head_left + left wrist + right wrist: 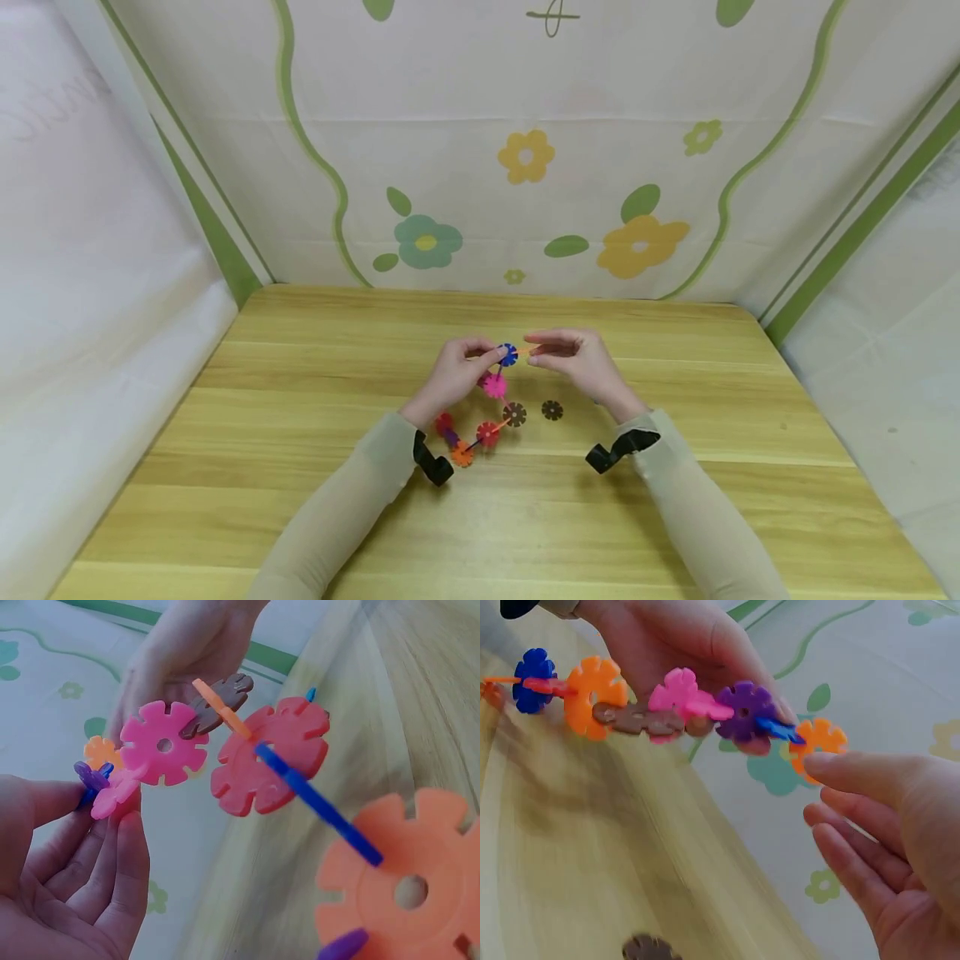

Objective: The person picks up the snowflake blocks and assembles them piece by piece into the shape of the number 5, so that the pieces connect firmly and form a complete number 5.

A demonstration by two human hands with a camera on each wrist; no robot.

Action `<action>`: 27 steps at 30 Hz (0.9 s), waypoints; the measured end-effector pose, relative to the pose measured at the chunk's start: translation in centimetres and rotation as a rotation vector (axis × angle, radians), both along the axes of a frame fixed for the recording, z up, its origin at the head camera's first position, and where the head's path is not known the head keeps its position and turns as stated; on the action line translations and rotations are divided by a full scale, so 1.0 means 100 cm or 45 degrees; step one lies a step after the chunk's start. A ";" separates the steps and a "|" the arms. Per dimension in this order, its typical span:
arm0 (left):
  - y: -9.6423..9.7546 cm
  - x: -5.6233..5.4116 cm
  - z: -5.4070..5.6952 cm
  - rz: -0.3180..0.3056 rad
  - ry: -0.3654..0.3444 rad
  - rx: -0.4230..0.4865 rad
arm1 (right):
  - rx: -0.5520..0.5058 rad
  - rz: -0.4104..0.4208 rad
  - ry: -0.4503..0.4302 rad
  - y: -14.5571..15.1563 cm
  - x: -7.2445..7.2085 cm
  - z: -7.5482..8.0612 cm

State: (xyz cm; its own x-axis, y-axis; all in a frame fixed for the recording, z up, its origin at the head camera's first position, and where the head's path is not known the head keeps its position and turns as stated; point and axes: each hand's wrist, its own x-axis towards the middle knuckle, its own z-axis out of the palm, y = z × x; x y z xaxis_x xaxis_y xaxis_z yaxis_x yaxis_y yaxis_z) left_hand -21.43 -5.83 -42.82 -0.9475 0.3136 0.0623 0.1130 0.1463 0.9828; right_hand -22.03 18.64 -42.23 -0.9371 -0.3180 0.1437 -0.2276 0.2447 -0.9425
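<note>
My left hand (453, 372) pinches a chain of notched plastic discs near its far end, with fingertips by the blue disc (510, 354) and the purple disc (742, 711). At that end, an orange disc (827, 741) slotted onto the blue one sits between the thumb and fingers of my right hand (581, 358). From my left fingers the chain hangs toward me through a pink disc (154, 750), a brown disc (514, 414), a red disc (274, 761) and a large-looking orange disc (375, 900) close to the left wrist camera.
A loose brown disc (552, 410) lies on the wooden table (675, 517), below and between the hands. Behind the table hangs a white cloth (450, 108) printed with flowers, and more cloth closes off both sides. Black wrist straps (433, 462) sit over the sleeves.
</note>
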 end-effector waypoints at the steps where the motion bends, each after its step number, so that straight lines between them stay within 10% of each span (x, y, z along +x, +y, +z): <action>1: -0.001 0.000 0.000 0.014 -0.016 0.007 | 0.016 0.000 -0.015 0.003 0.001 -0.002; 12: -0.009 0.000 0.003 0.091 -0.062 0.048 | 0.491 0.161 -0.013 0.037 0.016 -0.033; 27: -0.009 0.000 0.004 0.081 -0.092 0.092 | 0.495 0.171 -0.027 0.034 0.018 -0.036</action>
